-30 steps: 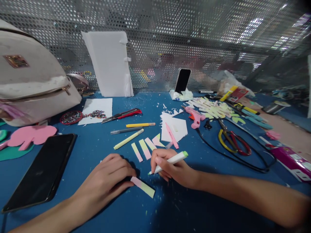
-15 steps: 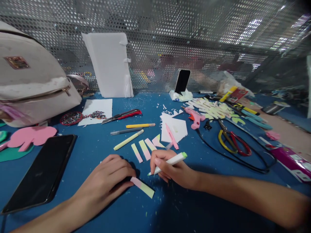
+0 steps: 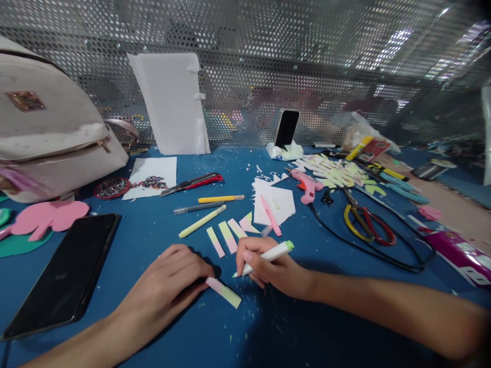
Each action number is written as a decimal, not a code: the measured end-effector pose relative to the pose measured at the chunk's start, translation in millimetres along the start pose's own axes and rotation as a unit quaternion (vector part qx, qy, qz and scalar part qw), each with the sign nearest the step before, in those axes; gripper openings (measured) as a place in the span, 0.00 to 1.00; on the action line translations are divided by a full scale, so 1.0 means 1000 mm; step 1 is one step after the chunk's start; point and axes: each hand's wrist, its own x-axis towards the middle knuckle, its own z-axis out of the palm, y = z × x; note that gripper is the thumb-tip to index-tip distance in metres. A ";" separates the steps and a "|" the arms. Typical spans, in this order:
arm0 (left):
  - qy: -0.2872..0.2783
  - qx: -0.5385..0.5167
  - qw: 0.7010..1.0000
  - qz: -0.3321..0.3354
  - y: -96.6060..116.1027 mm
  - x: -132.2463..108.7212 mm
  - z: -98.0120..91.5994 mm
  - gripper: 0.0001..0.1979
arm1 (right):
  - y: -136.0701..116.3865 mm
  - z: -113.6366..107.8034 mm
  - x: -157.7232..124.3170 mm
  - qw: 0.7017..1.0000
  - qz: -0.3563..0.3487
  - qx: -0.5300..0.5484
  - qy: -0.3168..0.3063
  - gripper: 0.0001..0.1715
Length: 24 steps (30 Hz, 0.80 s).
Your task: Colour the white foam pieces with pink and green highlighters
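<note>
Between the thumb and fingers of my left hand [image 3: 174, 278] is the pink end of a small paper strip [image 3: 225, 293], whose other part is pale green. My right hand [image 3: 268, 263] grips a white marker [image 3: 264, 258] with a bright green end, like a pen. The marker's tip points left and stands a little above the strip, apart from it. Beyond my hands lie several similar pink and green strips [image 3: 228, 236], one with a notched end [image 3: 248, 223]. A pale yellow marker [image 3: 202, 221] rests to their left.
A black phone [image 3: 63, 276] lies at left beside a backpack [image 3: 57, 117]. Farther back are a box cutter [image 3: 194, 183], a pink marker [image 3: 270, 215] on white paper [image 3: 286, 202], a pink glue gun [image 3: 307, 185], scissors [image 3: 368, 222] and a heap of strips [image 3: 333, 171]. A phone [image 3: 287, 129] stands upright.
The strip in my left hand has tilted, so its face shows narrower. Both hands otherwise keep nearly the same place, and the marker stays in my right hand.
</note>
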 end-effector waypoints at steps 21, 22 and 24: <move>-0.012 0.015 1.000 -0.002 0.002 0.001 -0.001 0.07 | -0.004 0.001 0.000 1.000 0.010 -0.021 0.005 0.22; -0.013 0.017 1.000 -0.001 0.002 0.001 -0.001 0.07 | -0.005 0.001 0.001 1.000 0.009 -0.021 0.004 0.22; -0.014 0.022 1.000 0.001 0.003 0.001 -0.001 0.07 | -0.006 0.002 0.001 1.000 0.005 -0.024 0.001 0.22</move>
